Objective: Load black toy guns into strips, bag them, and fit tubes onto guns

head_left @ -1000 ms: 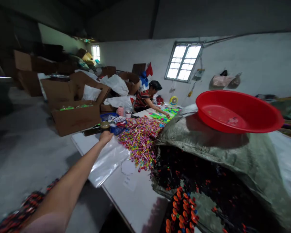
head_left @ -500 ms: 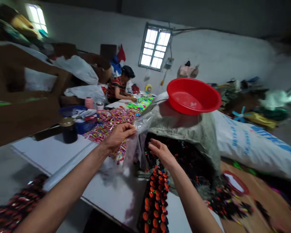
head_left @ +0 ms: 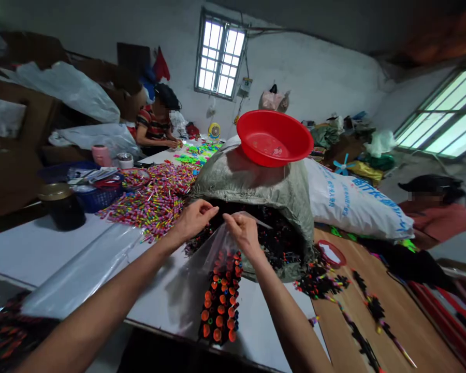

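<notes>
A thin clear plastic bag [head_left: 219, 243] hangs in front of me, over the far end of rows of black pieces with orange round caps [head_left: 219, 311] on the white table. My right hand [head_left: 244, 234] pinches the bag's upper edge between thumb and fingers. Opposite it, my left hand [head_left: 194, 220] has thumb and forefinger drawn together at the bag's other side; the film there is faint. Just behind both hands gapes a grey-green woven sack [head_left: 252, 181], full of small dark pieces [head_left: 281, 235].
A red basin [head_left: 275, 137] rests on the sack. Left lie a flat stack of clear bags [head_left: 89, 269], a dark jar [head_left: 64, 207], a blue basket [head_left: 97, 197] and many colourful pieces [head_left: 155, 197]. A white printed sack [head_left: 353, 199] lies right. Co-workers sit far left [head_left: 155, 122] and right [head_left: 438, 212].
My right hand, open and apart before, now grips the bag's edge beside my left hand. The bag has come over the orange-capped rows. The view has turned right, bringing a second co-worker in.
</notes>
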Tool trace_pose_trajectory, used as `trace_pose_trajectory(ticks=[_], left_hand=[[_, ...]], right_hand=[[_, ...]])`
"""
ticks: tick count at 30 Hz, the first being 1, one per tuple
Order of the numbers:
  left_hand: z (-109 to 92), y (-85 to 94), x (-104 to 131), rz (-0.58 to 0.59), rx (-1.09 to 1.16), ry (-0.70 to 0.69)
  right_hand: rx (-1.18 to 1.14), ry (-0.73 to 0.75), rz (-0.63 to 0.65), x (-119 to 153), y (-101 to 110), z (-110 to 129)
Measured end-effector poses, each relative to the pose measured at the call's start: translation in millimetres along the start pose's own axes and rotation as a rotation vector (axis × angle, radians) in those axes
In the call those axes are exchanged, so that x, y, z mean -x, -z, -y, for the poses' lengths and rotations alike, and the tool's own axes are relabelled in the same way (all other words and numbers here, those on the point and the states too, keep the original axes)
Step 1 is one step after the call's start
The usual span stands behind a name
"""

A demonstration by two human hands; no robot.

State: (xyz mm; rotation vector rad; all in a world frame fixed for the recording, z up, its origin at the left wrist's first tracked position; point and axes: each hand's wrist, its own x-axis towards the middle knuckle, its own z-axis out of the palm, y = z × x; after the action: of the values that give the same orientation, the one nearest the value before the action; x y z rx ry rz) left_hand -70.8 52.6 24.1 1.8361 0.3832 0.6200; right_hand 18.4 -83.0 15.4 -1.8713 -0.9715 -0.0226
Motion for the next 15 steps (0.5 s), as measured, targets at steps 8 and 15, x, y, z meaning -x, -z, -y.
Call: trace_pose_trajectory(ticks=[8,15], left_hand=[[-21.8,-15.0,-3.7,0.133,0.115,-0.102],[-92.2,4.8,-59.9,0.001,0.192,-0.142]], right_hand=[[0.106,0.097,0.121,-4.5,-1.0,16.4],[-0.015,0.122,-0.331,3.5,58.0,-13.8]])
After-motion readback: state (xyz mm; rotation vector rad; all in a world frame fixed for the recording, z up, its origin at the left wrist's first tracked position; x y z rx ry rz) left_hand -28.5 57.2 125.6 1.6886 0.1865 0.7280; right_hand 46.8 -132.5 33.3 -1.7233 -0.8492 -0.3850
